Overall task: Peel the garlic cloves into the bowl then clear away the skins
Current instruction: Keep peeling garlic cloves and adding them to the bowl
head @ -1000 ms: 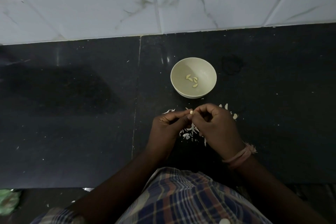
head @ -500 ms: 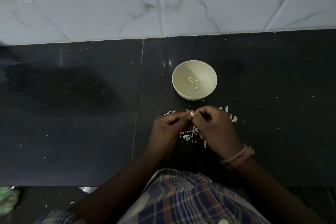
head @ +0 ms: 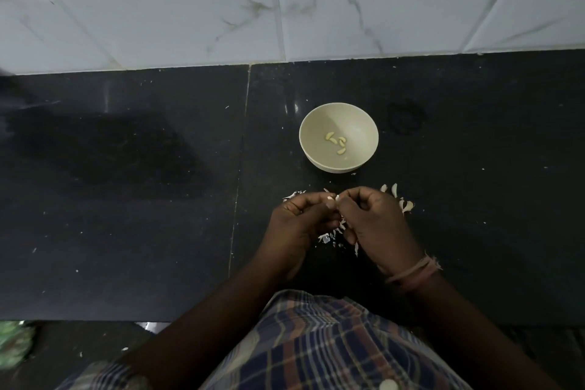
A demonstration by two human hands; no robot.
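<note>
Both hands, left hand (head: 297,218) and right hand (head: 376,218), pinch a small white garlic clove (head: 333,198); peeling is underway, next it drops into the round cream bowl (head: 364,123).

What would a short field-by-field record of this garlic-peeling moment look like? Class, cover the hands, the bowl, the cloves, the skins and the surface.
left hand: left hand pinches the garlic clove at its fingertips
right hand: right hand pinches the same clove from the other side
bowl: cream bowl, upright, beyond the hands
peeled cloves: about four in the bowl
unpeeled cloves: a few by the right hand
skins: scattered under the hands
surface: dark countertop
</note>
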